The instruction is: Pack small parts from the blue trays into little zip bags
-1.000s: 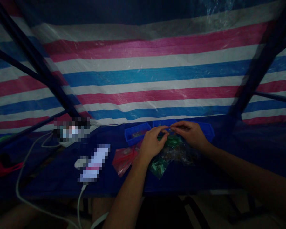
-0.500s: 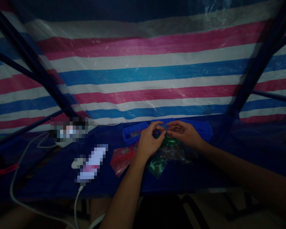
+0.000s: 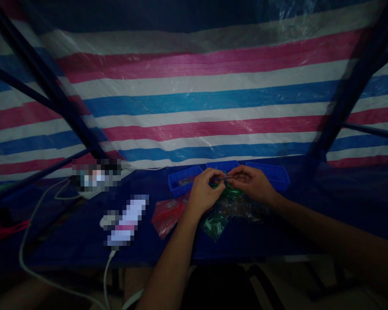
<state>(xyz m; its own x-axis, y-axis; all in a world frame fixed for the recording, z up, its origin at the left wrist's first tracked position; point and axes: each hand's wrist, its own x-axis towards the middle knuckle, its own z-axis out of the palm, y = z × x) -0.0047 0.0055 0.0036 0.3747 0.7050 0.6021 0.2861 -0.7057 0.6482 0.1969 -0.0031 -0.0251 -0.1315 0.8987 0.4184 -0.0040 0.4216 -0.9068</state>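
Note:
My left hand (image 3: pixel 206 187) and my right hand (image 3: pixel 250 183) meet fingertip to fingertip over the small bags on the table. Both are closed in a pinch around a small, thin, dark piece (image 3: pixel 225 178), too dim and small to name. Beneath the fingers lies green plastic (image 3: pixel 233 191). A green bag with small pale strips (image 3: pixel 214 224) is just below my left wrist, and a clear bag of brownish bits (image 3: pixel 237 207) lies under my right hand. Left of my left forearm rests a red plastic bag (image 3: pixel 168 215).
Behind the hands stand a left blue bin (image 3: pixel 177 189) with small parts, a middle blue bin (image 3: pixel 222 164) and a right blue bin (image 3: pixel 278 174). A phone (image 3: pixel 128 221) on a white cable lies left, near a power strip (image 3: pixel 98 189). Striped sheeting (image 3: pixel 207 99) hangs behind.
The thin dark piece now shows between my fingertips, where it was hardly visible before. My hands have barely shifted, and the whole view has moved slightly.

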